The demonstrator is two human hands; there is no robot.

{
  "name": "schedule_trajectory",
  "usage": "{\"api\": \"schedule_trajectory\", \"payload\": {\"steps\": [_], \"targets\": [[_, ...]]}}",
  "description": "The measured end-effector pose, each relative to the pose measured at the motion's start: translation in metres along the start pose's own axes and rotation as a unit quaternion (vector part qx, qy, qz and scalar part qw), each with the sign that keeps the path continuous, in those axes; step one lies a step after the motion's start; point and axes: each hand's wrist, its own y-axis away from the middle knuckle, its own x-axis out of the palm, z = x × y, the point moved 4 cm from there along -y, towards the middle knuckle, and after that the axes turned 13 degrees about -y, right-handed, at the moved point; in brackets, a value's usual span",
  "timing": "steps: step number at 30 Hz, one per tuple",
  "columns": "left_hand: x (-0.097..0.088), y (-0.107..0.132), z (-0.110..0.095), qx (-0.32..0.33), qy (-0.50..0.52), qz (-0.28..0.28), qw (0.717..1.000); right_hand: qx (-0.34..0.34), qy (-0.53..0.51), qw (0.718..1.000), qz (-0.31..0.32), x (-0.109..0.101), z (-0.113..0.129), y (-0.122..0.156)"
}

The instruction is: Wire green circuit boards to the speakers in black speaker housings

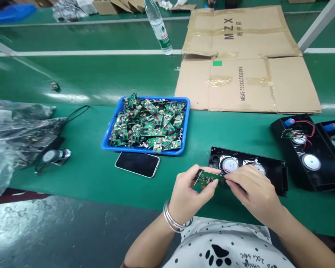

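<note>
Between the thumb and fingers of my left hand [191, 191] is a small green circuit board [208, 179]. My right hand [255, 191] pinches at the board's right end, where thin red and black wires [226, 171] run; what exactly its fingertips grip is too small to make out. Just beyond both hands lies a black speaker housing [276, 173] with two round speakers [229, 163] in it, partly covered by my right hand. Up and to the left stands a blue tray [104, 144] heaped with similar green boards [153, 124].
A phone [138, 164] lies below the tray. More black housings [298, 160] with wires and blue cells sit at right. Flattened cardboard [248, 82] and a water bottle [159, 29] are farther back. Plastic bags [16, 137] and a loose speaker [51, 156] occupy the left.
</note>
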Motion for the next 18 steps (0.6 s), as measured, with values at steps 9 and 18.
{"api": "schedule_trajectory", "payload": {"steps": [9, 18], "targets": [[0.0066, -0.0015, -0.0013, 0.01, -0.037, 0.02, 0.999, -0.047, 0.052, 0.997, 0.042, -0.0013, 0.0065, -0.0006], [0.0074, -0.0014, -0.0068, 0.028, -0.027, -0.011, 0.999, 0.025, 0.019, 1.0, -0.003, 0.0059, 0.0002, -0.0034]]}}
